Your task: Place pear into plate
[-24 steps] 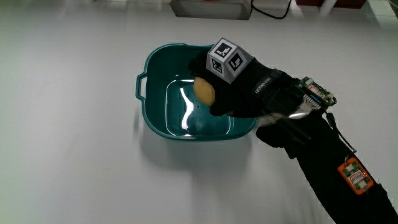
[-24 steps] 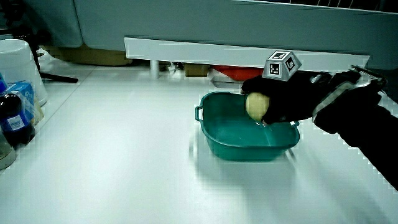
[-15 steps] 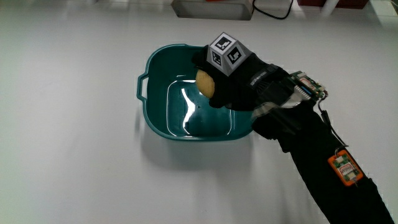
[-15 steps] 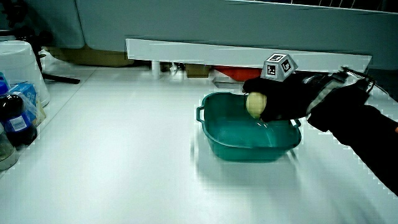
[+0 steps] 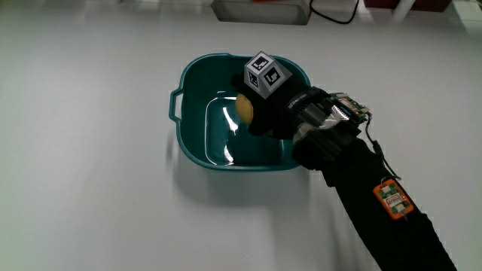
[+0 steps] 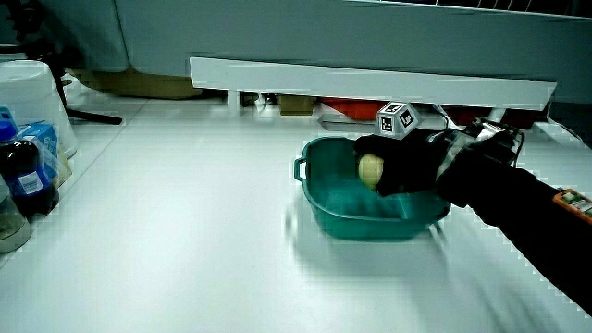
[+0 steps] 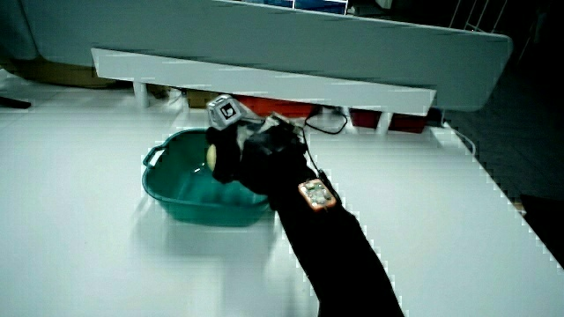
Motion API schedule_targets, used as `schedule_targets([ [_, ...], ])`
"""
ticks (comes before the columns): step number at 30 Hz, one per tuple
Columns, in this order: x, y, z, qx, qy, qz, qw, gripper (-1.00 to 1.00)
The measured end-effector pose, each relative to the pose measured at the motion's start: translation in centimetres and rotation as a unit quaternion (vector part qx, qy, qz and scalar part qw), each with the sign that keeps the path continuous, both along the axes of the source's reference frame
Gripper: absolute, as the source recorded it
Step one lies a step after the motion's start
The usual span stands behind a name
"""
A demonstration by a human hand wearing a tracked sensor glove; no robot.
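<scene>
On the white table stands a teal plate, deep like a basin, with a small handle on its rim; over its hollow the hand reaches in, forearm crossing the rim; its fingers curl closed around the yellowish pear, which pokes out past them above the glossy floor.

A low white partition runs along the edge of the white surface farthest from the person, seen in both side views. In a side view, a dark bottle with a blue label and a white container stand close together at another edge of the surface. A black cable lies near a grey box in the main view.
</scene>
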State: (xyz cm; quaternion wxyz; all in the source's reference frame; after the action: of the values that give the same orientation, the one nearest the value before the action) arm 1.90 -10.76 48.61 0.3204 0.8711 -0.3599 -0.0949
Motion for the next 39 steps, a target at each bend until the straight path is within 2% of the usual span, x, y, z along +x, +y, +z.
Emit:
schedule_targets([
  [2,-0.1,0.1,0.8,-0.006,0.004,0.002,1.0,0.0],
  [3,-0.2,0.3,0.8,-0.01,-0.005,-0.002,0.9999,0.0],
  [10,-0.5,1.1,3.3,-0.025,0.021,-0.004,0.9995,0.0],
  [13,-0.4,1.2,4.1,-0.038,0.024,-0.001,0.999,0.0],
  [14,-0.4,1.4,4.1,-0.042,0.021,-0.001,0.9989,0.0],
  [15,-0.4,1.5,4.4,-0.032,0.027,0.001,0.9991,0.0],
  [16,-0.3,1.5,4.6,-0.043,0.025,0.004,0.9988,0.0],
  [19,-0.6,1.4,4.6,-0.028,0.034,0.004,0.999,0.0],
  [20,-0.8,1.5,4.2,-0.032,0.028,-0.004,0.9991,0.0],
  [24,-0.5,1.4,4.7,-0.045,0.035,0.001,0.9984,0.0],
  [25,-0.6,1.4,4.3,-0.042,0.029,-0.001,0.9987,-0.04],
  [28,-0.6,1.4,4.6,-0.041,0.041,-0.002,0.9983,-0.16],
  [31,-0.5,1.4,4.7,-0.045,0.038,-0.004,0.9983,-0.28],
  [33,-0.4,1.4,4.5,-0.036,0.037,-0.001,0.9987,-0.36],
  [36,-0.4,1.5,4.7,-0.04,0.043,-0.002,0.9983,-0.48],
  [39,-0.1,1.6,4.8,-0.034,0.049,-0.002,0.9982,-0.6],
])
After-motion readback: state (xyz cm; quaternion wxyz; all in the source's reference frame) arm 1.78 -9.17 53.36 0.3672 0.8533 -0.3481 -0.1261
